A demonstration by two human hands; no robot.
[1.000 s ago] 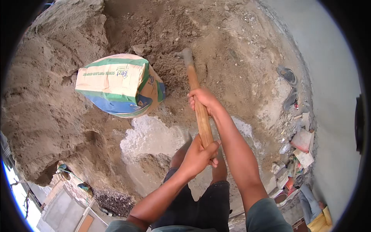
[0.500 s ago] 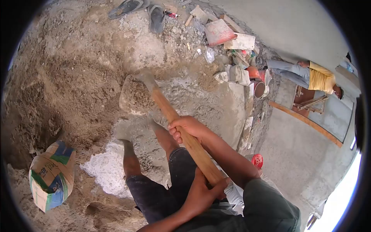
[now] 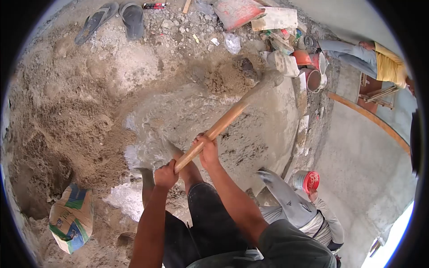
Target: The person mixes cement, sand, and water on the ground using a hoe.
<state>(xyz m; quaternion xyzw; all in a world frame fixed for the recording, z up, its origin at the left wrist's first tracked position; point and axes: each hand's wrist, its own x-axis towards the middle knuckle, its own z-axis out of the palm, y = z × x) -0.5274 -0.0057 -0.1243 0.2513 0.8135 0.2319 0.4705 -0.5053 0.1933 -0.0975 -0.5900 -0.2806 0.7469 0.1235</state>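
Both my hands grip the long wooden handle of a hoe (image 3: 225, 120). My left hand (image 3: 166, 175) is closed round the near end of the handle, and my right hand (image 3: 206, 151) is closed higher up. At the far end, the mortar-coated head carries or touches a heap of brown sand (image 3: 228, 78); the blade is mostly hidden by it. Grey wet mortar (image 3: 178, 111) spreads under the handle and round my feet, which are sunk in it. Beside my legs lies a patch of white powder (image 3: 125, 198).
A printed paper sack (image 3: 71, 219) stands at lower left, below a sand pile (image 3: 76, 125). Flip-flops (image 3: 132, 20) lie at the top. Buckets (image 3: 314, 80) and rubble line the right edge. One person in yellow (image 3: 391, 64) is at upper right; another (image 3: 308, 214) holds a red-and-white bucket (image 3: 306, 181).
The hoe head has swung right, across the mortar to the sand heap. My left hand has moved forward and left from my waist. The person with the bucket has come into fuller view.
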